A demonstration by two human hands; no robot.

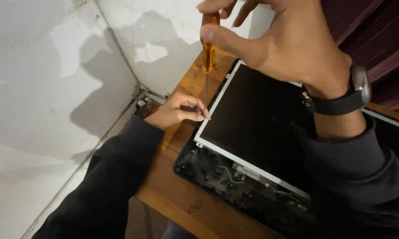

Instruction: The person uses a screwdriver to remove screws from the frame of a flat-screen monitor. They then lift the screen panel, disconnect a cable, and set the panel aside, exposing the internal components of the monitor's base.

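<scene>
Worktop: I see a brown wooden worktop with a plain grain; its corner stands close to the room corner.
Room: two white plaster walls meet in a corner at upper left; the paint is patchy and carries hard shadows of the arms. A dark red curtain hangs at upper right.
Panel: a flat black rectangular display panel with a thin silver metal frame lies face up on the worktop, inside a black plastic laptop lid shell. The shell's lower strip is bare and shows thin white wires.
Tool: a screwdriver with an amber translucent plastic handle and a slim steel shaft stands nearly upright. Its tip meets the left edge of the panel frame, near the lower-left corner.
Right hand: my right hand is above the panel. Grip state: thumb and fingertips are pinched on the top of the amber handle; the other fingers are loosely spread.
Left hand: my left hand rests on the worktop just beside the frame. Grip state: fingers are curled, and thumb and forefinger close about the lower shaft at the tip.
Sleeves: both arms wear dark long sleeves.
Wrist: a black-strapped wristwatch with a grey case sits on the right wrist.
</scene>
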